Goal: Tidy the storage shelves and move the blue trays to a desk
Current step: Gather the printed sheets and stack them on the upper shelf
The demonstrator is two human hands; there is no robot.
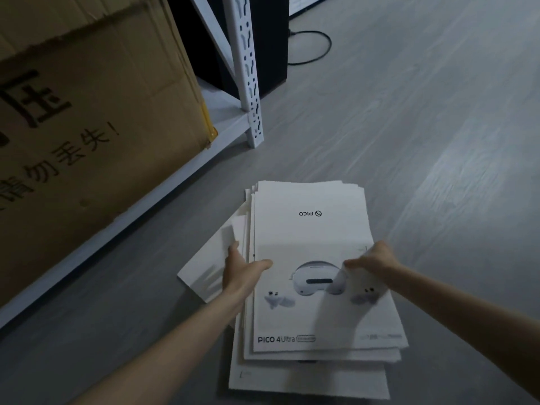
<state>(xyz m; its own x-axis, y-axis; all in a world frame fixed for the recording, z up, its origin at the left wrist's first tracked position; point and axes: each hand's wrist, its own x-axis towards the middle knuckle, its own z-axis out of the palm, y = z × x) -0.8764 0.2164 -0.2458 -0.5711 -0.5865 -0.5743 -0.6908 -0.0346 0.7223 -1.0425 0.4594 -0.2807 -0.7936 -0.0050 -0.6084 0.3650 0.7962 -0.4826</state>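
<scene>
A stack of several flattened white PICO 4 Ultra box sleeves [309, 229] lies on the grey floor in front of me. My left hand [241, 268] grips the stack's left edge, thumb on top of the printed sheet. My right hand [372, 258] grips the right edge the same way, slightly blurred. A few sheets stick out crooked at the left [204, 270] and at the bottom [306, 381]. No blue tray is in view.
A big brown cardboard box [96, 121] sits on the lowest white shelf board [163, 182] at the left. The shelf's white slotted post [251, 83] stands beyond the stack. A black cabinet [271, 45] and a black cable [315, 48] lie farther back. Grey floor [423, 127] stretches to the right.
</scene>
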